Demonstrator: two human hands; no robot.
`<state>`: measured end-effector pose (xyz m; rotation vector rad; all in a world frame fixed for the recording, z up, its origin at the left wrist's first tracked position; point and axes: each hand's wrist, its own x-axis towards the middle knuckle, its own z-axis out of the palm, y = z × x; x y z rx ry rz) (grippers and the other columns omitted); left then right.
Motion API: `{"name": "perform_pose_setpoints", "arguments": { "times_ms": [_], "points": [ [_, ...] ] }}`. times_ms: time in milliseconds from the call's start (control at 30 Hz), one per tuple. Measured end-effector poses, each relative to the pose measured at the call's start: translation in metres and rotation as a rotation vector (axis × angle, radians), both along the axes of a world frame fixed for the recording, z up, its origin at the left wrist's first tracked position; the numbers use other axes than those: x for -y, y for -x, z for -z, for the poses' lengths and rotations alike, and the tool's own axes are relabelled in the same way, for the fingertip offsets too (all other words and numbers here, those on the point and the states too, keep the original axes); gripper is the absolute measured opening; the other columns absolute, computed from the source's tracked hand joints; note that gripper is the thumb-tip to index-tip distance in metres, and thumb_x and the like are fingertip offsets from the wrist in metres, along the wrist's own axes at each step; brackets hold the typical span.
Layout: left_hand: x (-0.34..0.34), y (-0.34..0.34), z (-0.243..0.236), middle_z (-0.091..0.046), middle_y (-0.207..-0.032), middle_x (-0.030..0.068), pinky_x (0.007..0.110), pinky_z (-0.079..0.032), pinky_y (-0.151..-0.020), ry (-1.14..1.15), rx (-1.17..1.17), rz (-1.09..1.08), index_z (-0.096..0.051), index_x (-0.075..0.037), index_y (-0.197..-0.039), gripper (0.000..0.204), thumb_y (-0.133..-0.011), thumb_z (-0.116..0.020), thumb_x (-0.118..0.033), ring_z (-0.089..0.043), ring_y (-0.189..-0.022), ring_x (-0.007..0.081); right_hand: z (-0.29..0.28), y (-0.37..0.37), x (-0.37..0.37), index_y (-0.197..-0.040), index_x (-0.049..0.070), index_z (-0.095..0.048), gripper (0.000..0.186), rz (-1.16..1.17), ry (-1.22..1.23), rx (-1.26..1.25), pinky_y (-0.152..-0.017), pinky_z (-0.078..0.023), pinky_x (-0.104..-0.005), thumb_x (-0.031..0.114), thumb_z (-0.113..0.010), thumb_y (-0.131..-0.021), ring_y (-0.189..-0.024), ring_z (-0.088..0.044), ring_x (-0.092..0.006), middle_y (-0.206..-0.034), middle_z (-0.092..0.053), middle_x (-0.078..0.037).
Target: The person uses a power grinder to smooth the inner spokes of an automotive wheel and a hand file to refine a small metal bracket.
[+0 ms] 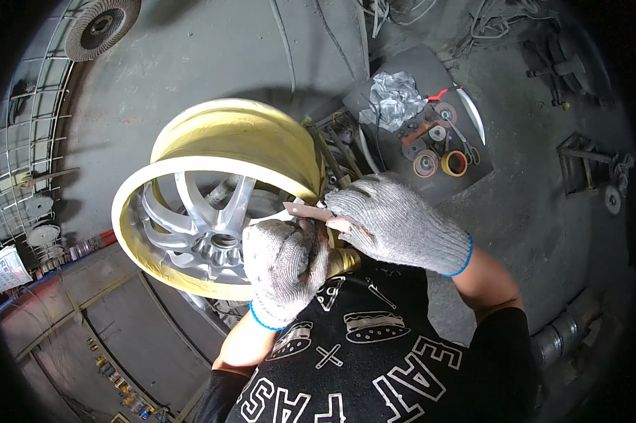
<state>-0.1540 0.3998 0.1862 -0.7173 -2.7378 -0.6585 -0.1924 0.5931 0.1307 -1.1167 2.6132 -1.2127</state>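
Thin pinkish-brown strip (307, 211), likely light, bendable, best taken by its end, is held in grey-knit-gloved right hand (397, 220) near yellow-rimmed silver spoked wheel (208, 218); grey-knit-gloved left hand (284, 259) is curled, contents can't be told.

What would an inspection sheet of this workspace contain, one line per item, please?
Surface: gray floor, with a dark panel at upper right.
Job's things: alloy wheel, metallic spokes, yellow covering around barrel and lip; brown strip.
Clutter: crumpled silver sheet, scissors and yellow tape roll on the panel.
Hands: both gloved; right hand grips the strip; left hand curled before the wheel, grip unclear.
Cables: tangled at upper right.
Surroundings: wire mesh and flap disc at left.
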Motion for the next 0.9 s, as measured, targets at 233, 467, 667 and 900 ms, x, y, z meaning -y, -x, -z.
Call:
{"name": "perform_pose_setpoints", "arguments": {
  "times_ms": [233, 467, 667, 900],
  "points": [
    [0.0, 0.002, 0.004, -0.068, -0.074, 0.0144, 0.042, -0.049, -0.058, 0.0, -0.018, -0.019, -0.074, 0.001, -0.091, 0.013, -0.082, -0.076, -0.009, -0.064, -0.063, 0.0312, -0.006, 0.013, -0.008, -0.111, 0.006, -0.066, 0.026, -0.047, -0.004, 0.017, -0.07, -0.059, -0.042, 0.027, -0.067, -0.096, -0.077, -0.072, -0.0318, -0.082, -0.07, -0.013],
    [0.002, 0.001, 0.006, -0.068, -0.073, 0.0141, 0.041, -0.049, -0.057, -0.064, -0.007, -0.029, -0.075, 0.001, -0.089, 0.01, -0.083, -0.075, -0.008, -0.065, -0.063, 0.0304, -0.001, 0.02, -0.004, -0.107, 0.006, -0.066, 0.024, -0.089, 0.034, 0.026, -0.074, -0.058, -0.0452, 0.027, -0.066, -0.096, -0.079, -0.072, -0.0335, -0.084, -0.069, -0.016],
    [-0.001, 0.001, 0.003, -0.069, -0.074, 0.0142, 0.039, -0.049, -0.056, -0.053, 0.006, -0.043, -0.074, 0.001, -0.086, 0.007, -0.083, -0.074, -0.005, -0.064, -0.061, 0.0293, -0.002, 0.024, -0.01, -0.106, 0.007, -0.067, 0.022, -0.119, -0.036, -0.058, -0.08, -0.057, -0.0451, 0.025, -0.068, -0.094, -0.086, -0.072, -0.0317, -0.086, -0.07, -0.013],
    [0.002, 0.003, 0.007, -0.075, -0.084, 0.015, 0.038, -0.049, -0.055, -0.168, -0.003, -0.006, -0.072, 0.001, -0.077, 0.005, -0.081, -0.074, -0.002, -0.065, -0.06, 0.0282, 0.003, 0.022, -0.002, -0.107, 0.008, -0.067, 0.023, -0.108, -0.014, -0.078, -0.081, -0.058, -0.044, 0.026, -0.07, -0.093, -0.086, -0.071, -0.0296, -0.088, -0.07, -0.011]
  ]
}}
